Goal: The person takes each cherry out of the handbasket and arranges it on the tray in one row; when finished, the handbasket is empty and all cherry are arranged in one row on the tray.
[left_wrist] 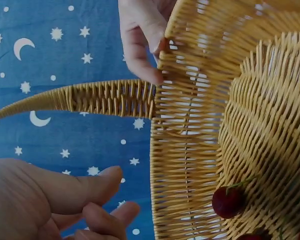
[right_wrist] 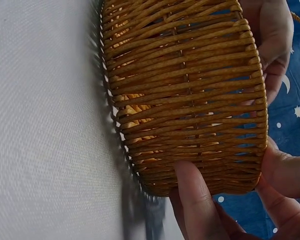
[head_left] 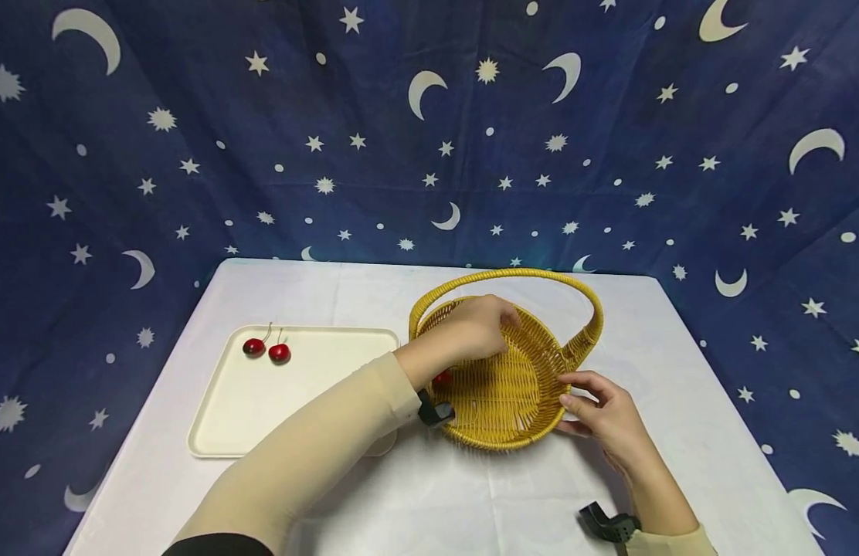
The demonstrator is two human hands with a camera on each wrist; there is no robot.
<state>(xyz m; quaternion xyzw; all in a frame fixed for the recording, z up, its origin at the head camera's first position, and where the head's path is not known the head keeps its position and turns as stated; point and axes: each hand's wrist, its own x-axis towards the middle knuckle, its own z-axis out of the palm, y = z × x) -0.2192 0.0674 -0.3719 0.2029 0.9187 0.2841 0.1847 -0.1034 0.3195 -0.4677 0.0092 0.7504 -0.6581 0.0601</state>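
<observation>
A yellow wicker basket (head_left: 502, 386) with a tall arched handle (head_left: 506, 276) stands tilted on the table. My right hand (head_left: 603, 413) grips its right rim, thumb inside and fingers against the outer weave (right_wrist: 190, 115). Over the basket's inside hangs my left hand (head_left: 481, 328), fingers loosely bent, nothing visible between thumb and fingertips (left_wrist: 112, 182). A red cherry (left_wrist: 227, 201) with a green stem lies in the basket, and parts of more cherries show at the lower edge of the left wrist view. Two cherries with stems lie on the cream tray (head_left: 263, 409).
The tray rests left of the basket, its right part hidden behind my left sleeve (head_left: 332, 440). A white cloth (head_left: 436, 510) covers the table. Behind and at both sides hangs a dark blue curtain (head_left: 374, 193) with moons and stars. Black camera straps sit on both wrists.
</observation>
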